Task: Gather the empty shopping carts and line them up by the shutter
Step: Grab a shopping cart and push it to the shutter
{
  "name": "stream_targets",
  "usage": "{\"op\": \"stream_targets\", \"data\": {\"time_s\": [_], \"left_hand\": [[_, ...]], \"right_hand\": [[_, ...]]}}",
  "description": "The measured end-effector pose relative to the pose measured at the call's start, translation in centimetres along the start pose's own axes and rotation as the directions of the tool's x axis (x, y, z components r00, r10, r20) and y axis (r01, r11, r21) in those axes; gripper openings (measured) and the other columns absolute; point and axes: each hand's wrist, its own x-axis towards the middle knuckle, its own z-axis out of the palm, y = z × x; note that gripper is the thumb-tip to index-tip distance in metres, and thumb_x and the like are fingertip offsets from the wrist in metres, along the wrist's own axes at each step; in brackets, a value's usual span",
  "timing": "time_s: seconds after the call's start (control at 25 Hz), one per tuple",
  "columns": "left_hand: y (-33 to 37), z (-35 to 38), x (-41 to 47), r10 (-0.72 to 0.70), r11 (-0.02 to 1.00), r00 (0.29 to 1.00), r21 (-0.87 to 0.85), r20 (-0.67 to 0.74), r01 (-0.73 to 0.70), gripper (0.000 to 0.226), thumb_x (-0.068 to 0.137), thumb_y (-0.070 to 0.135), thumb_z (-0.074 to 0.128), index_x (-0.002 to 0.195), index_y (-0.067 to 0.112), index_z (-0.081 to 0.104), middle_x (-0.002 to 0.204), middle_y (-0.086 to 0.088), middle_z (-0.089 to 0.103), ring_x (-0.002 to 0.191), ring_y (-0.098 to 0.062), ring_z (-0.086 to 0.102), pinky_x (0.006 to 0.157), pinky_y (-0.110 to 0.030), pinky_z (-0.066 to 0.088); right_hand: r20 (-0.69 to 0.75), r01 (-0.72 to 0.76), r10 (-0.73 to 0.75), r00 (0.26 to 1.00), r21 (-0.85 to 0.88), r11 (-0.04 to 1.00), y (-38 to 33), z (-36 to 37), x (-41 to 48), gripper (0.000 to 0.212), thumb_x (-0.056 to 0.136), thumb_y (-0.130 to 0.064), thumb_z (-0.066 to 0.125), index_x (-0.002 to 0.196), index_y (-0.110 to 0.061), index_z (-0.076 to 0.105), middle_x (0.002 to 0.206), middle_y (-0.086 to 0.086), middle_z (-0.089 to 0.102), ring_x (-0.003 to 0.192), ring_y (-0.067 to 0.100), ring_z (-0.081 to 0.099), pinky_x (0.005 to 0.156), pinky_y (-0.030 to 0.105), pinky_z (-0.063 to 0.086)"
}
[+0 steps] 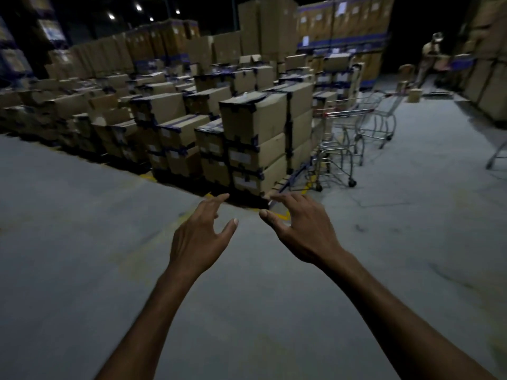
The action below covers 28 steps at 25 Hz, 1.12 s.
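At centre frame, left hand (pixel 201 231) and right hand (pixel 304 231) are empty, fingers loosely apart. Carts (pixel 345 119) stand centre right beside boxes (pixel 255 138), well ahead. Judged: approach step; next move calls for reaching a handle.

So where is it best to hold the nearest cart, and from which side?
Probably by the red-tipped top bar of the nearest cart, coming from the open floor on its near side: the bar runs level across that end, and boxes block its left.
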Motion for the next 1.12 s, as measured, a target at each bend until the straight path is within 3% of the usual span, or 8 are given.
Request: {"op": "stream_targets", "data": {"time_s": [0.12,0.36,0.52,0.68,0.8,0.92,1.04,1.12], "left_hand": [[3.9,4.9,3.1,0.058,0.997,0.998,-0.060,0.024,-0.057,0.058,0.093,0.052,0.064,0.146,0.046,0.040,0.141,0.021,0.050,0.113,0.000,0.059,0.073,-0.025,0.043],[10.3,13.5,9.0,0.151,0.981,0.985,-0.138,0.087,-0.139,0.058,0.092,0.052,0.065,0.144,0.047,0.040,0.144,0.019,0.048,0.116,-0.008,0.061,0.077,-0.034,0.056],[12.6,18.0,13.0,0.217,0.968,0.973,-0.146,0.077,-0.204,0.058,0.092,0.050,0.066,0.145,0.041,0.044,0.144,0.016,0.052,0.123,-0.012,0.058,0.085,-0.035,0.056],[13.3,23.1,17.9,0.303,0.948,0.951,-0.116,0.057,-0.295,0.059,0.092,0.048,0.066,0.147,0.031,0.048,0.143,0.005,0.056,0.128,-0.019,0.055,0.097,-0.040,0.048],[13.1,27.3,22.3,0.377,0.926,0.926,0.013,0.033,-0.377,0.069,0.093,0.046,0.063,0.154,0.026,0.039,0.158,-0.001,0.041,0.148,-0.024,0.034,0.112,-0.050,0.034],[13.1,31.4,27.1,0.454,0.888,0.889,0.045,0.066,-0.457,0.082,0.089,0.043,0.068,0.159,0.025,0.029,0.166,-0.001,0.027,0.155,-0.025,0.021,0.117,-0.051,0.028],[13.0,36.2,31.8,0.398,0.917,0.904,-0.078,0.154,-0.391,0.083,0.093,0.050,0.063,0.161,0.028,0.022,0.167,0.003,0.025,0.155,-0.020,0.019,0.119,-0.050,0.028],[12.9,39.3,34.2,0.325,0.940,0.919,-0.187,0.225,-0.287,0.078,0.095,0.059,0.056,0.161,0.032,0.023,0.164,0.005,0.032,0.152,-0.018,0.027,0.117,-0.048,0.033]], "right_hand": [[-0.018,-0.060,0.059,0.998,-0.048,0.997,6.2,-2.0,0.9,0.057,0.096,-0.076,0.039,0.129,-0.036,0.062,0.125,-0.008,0.064,0.116,0.017,0.053,0.090,0.036,0.041],[-0.076,-0.182,0.175,0.982,-0.098,0.978,16.1,-5.8,3.4,0.055,0.097,-0.073,0.042,0.130,-0.034,0.062,0.129,-0.006,0.064,0.120,0.018,0.053,0.098,0.043,0.042],[-0.113,-0.228,0.214,0.970,-0.129,0.965,20.7,-6.5,5.3,0.056,0.096,-0.073,0.043,0.129,-0.033,0.063,0.131,-0.006,0.065,0.122,0.019,0.052,0.099,0.043,0.042],[-0.174,-0.264,0.237,0.956,-0.152,0.953,25.4,-5.4,8.3,0.058,0.096,-0.071,0.046,0.138,-0.032,0.056,0.137,-0.004,0.061,0.126,0.020,0.049,0.100,0.042,0.041],[-0.238,-0.267,0.202,0.950,-0.288,0.920,29.4,-3.8,11.7,0.068,0.095,-0.067,0.052,0.151,-0.030,0.042,0.150,0.000,0.047,0.137,0.023,0.040,0.105,0.044,0.039],[-0.190,-0.268,0.205,0.960,-0.419,0.867,33.3,-2.0,15.8,0.080,0.091,-0.061,0.060,0.157,-0.029,0.030,0.161,0.004,0.033,0.146,0.029,0.029,0.113,0.048,0.032],[-0.147,-0.309,0.272,0.951,-0.426,0.850,37.2,-0.1,19.6,0.081,0.091,-0.061,0.061,0.157,-0.029,0.030,0.159,0.002,0.037,0.145,0.026,0.031,0.113,0.049,0.036],[-0.148,-0.411,0.383,0.912,-0.333,0.849,39.3,1.3,21.3,0.074,0.093,-0.065,0.056,0.154,-0.029,0.036,0.154,0.000,0.043,0.142,0.022,0.036,0.112,0.046,0.038]]}}
